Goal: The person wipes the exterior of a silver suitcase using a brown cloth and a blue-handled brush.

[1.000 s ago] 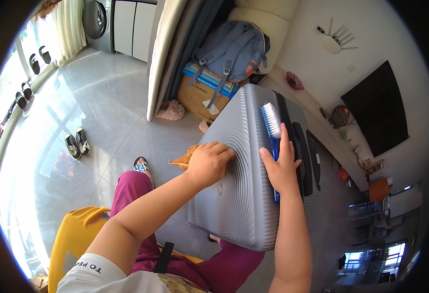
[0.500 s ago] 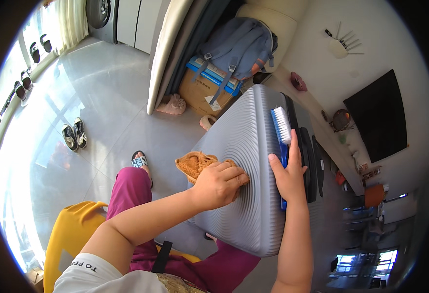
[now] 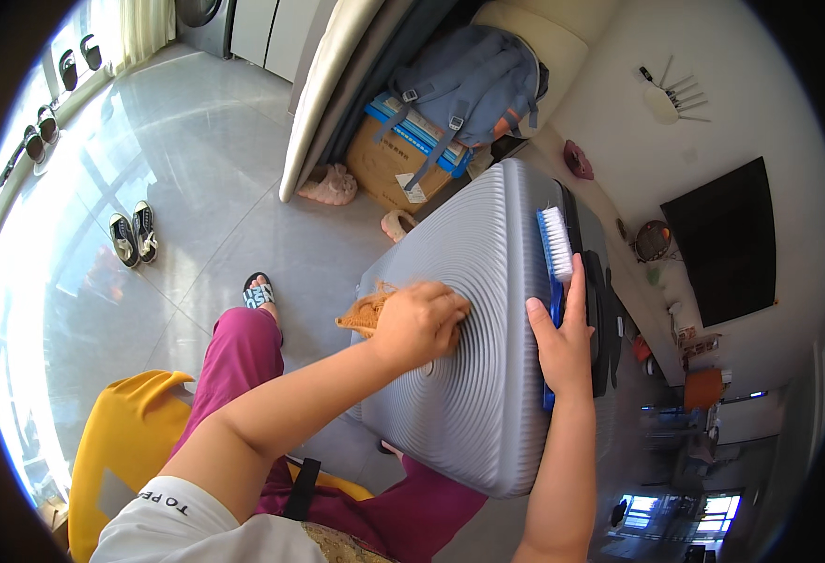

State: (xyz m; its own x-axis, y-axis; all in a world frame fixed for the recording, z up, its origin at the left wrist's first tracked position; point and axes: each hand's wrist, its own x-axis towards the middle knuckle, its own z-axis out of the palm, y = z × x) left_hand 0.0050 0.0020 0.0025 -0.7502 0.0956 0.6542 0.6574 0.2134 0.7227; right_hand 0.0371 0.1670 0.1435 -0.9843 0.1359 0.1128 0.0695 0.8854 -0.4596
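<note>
A grey ribbed hard-shell suitcase (image 3: 476, 413) stands before me, its broad grooved face toward my left. Bunched in the fist of my left hand (image 3: 418, 324) is an orange-brown cloth (image 3: 363, 314), pressed on that face; the hand is slightly blurred. Along the suitcase's right edge, my right hand (image 3: 563, 352) holds a blue-handled scrub brush (image 3: 556, 246) against the shell. The brush's white bristles point up past my fingers, and its handle runs under the palm. My thumb lies across toward the ribbed edge; some fingertips are hidden behind the hand.
Beyond the suitcase, a grey-blue backpack (image 3: 478, 84) rests on a cardboard box (image 3: 389, 169). Pink slippers (image 3: 330, 184) lie beside the box. Dark sneakers (image 3: 134, 235) are on the tiled floor to the left. A yellow chair cover (image 3: 117, 441) is at my lower left.
My left hand has shifted slightly up the suitcase's face with the cloth, and more of the grooves below it now show. My right hand keeps its place on the suitcase; the whole view has turned slightly.
</note>
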